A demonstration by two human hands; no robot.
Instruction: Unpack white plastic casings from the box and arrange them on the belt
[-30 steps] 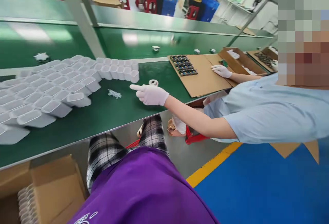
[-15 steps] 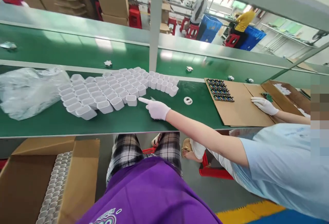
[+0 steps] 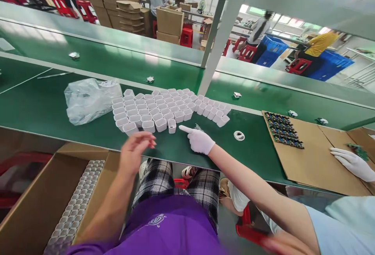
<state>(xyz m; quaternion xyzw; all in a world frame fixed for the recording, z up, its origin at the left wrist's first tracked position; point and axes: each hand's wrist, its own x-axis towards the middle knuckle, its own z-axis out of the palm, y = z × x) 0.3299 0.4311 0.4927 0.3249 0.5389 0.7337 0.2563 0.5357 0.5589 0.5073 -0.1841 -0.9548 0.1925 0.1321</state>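
Fingers: those of the left hand (image 3: 135, 148) are loosely spread and slightly curled, blurred, pinching nothing; the hand hangs over the near edge of the green bench (image 3: 43, 106), just in front of the white cups.
Right hand: a blurred patch at the bottom right edge may be it (image 3: 281, 245); whether its fingers are spread or closed cannot be told.
White plastic cups (image 3: 152, 108): small square-mouthed cups stand packed mouth-up in rows on the bench, touching one another; they look empty. One cup (image 3: 172, 126) stands just ahead of the cluster's near edge.
Co-worker's gloved hand (image 3: 199, 141): a white-gloved hand reaches in from the right, forefinger stretched out towards that single cup, its tip just beside it, other fingers folded.
Co-worker's other gloved hand (image 3: 353, 163): lies flat on the cardboard sheet (image 3: 316, 161) at the right.
Cardboard sheet: bears a block of small dark parts (image 3: 283, 130) laid in rows at its far left corner.
Open carton (image 3: 43, 200): stands below the bench at the left; inside it, stacked columns of white cups (image 3: 77, 204) lie along its right wall.
Plastic bag (image 3: 89, 99): clear, crumpled, lies touching the left side of the cup cluster.
White ring (image 3: 239, 135): lies on the bench between the cups and the cardboard.
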